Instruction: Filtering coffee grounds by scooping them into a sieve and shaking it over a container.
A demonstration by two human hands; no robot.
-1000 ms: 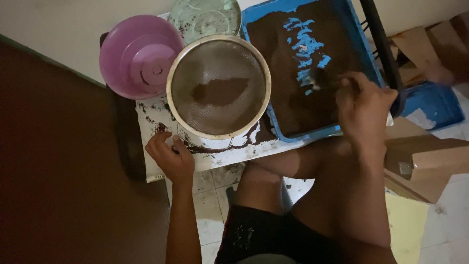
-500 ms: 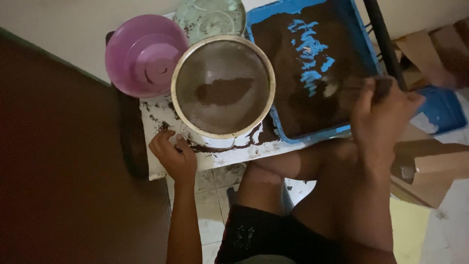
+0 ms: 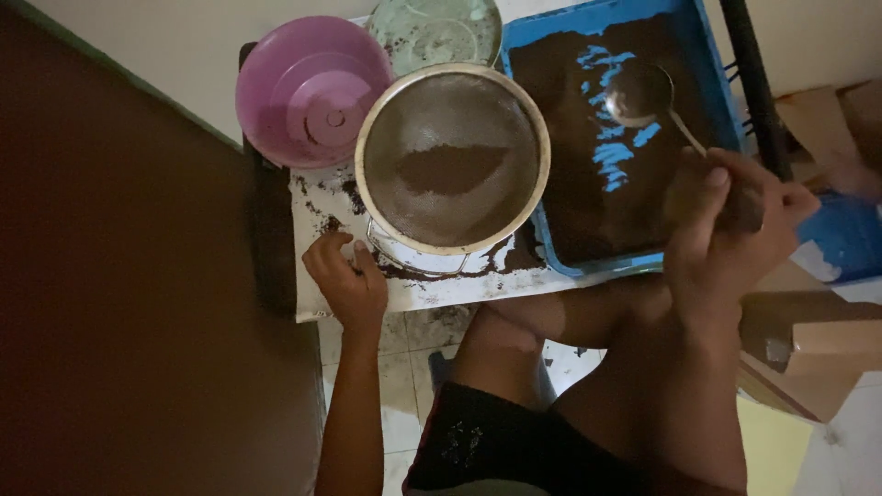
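Across the upper right, a blue tray [image 3: 707, 83] holds a layer of dark brown powder scraped thin enough that streaks of blue show through; its far edge is cut off by the frame and a black bar crosses its right corner. Left of it, touching its near corner, sits a round metal sieve [image 3: 452, 158] with a small heap of the same powder in the middle of its mesh; what it rests on is mostly hidden beneath it, only a bit of wire handle showing at the near rim. Beyond the sieve stand a purple plastic bowl [image 3: 312, 90] and a pale green lid [image 3: 439, 32], the lid partly cut off at the top. All of this rests on a white board [image 3: 404, 292] dusted with spilled powder. Over the tray, the right hand [image 3: 726, 230] closes its fingers round the handle of a metal spoon [image 3: 640, 92], whose bowl hovers above the powder; the handle's end is lost inside the fist. The left hand [image 3: 347, 280] rests on the board just beside the sieve, fingers loosely curled, holding nothing. Cardboard pieces at the far right are dim and hard to make out.
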